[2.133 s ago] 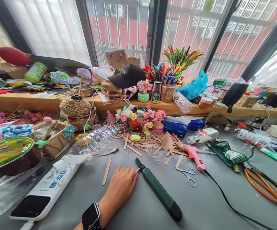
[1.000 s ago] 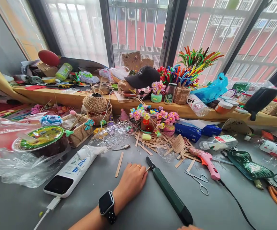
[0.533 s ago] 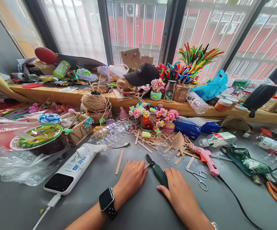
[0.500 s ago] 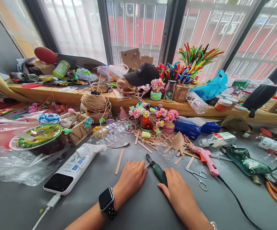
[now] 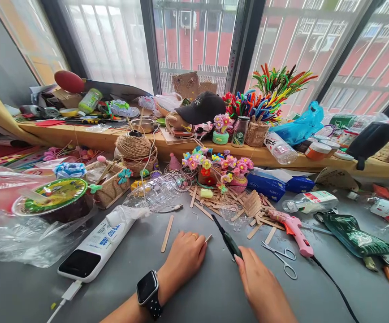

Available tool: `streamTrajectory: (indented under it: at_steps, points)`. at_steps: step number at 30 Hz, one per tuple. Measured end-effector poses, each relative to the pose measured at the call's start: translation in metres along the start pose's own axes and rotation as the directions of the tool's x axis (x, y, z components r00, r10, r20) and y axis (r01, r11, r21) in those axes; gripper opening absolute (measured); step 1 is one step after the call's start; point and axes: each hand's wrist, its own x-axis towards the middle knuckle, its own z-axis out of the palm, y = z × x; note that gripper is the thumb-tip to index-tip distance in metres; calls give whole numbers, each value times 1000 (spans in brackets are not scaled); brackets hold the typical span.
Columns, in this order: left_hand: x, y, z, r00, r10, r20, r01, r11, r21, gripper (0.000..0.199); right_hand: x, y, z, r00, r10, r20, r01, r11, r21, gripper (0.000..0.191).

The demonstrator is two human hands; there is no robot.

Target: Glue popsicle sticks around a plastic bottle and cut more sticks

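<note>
Low over the grey table, my left hand (image 5: 188, 252) is closed, pinching a thin wooden craft stick (image 5: 208, 238) whose short end pokes out past the fingertips. My right hand (image 5: 259, 277) is wrapped round a cutting tool (image 5: 231, 244) with a dark green handle and a narrow dark tip. That tip points up and left, apart from the stick. Whether the tool is a knife or shears I cannot tell, as it is seen edge-on. One loose craft stick (image 5: 167, 233) lies left of my left hand. Small scissors (image 5: 282, 255) lie right of my right hand.
A heap of craft sticks (image 5: 214, 202) spreads ahead of my hands. A pink glue gun (image 5: 295, 233) with a black cord lies to the right. At left are a white charging device (image 5: 95, 244) and a lidded bowl (image 5: 53, 197). Crochet flowers (image 5: 208, 161) stand behind the heap.
My right hand has shifted slightly right and turned the tool edge-on, its tip now farther from the stick. My left hand keeps its pinch. The whole view has shifted slightly.
</note>
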Motion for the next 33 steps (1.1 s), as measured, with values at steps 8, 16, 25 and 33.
streamTrajectory:
  at_steps: [8,16,25,33]
  points:
    - [1,0,-1,1000,1,-13,-1,1000,-12,21,-5,-13,-3,981,88,171,-81,996,-47,25]
    - [1,3,-2,1000,-18,10,18,1000,4,22,-4,-16,-2,984,119,133,-99,984,-148,21]
    - [1,2,-2,1000,-13,0,13,1000,20,23,-8,-15,-1,987,108,120,-90,986,-141,22]
    - [1,2,-3,1000,-4,-5,4,1000,25,22,-6,-18,-4,983,115,144,-91,983,-160,19]
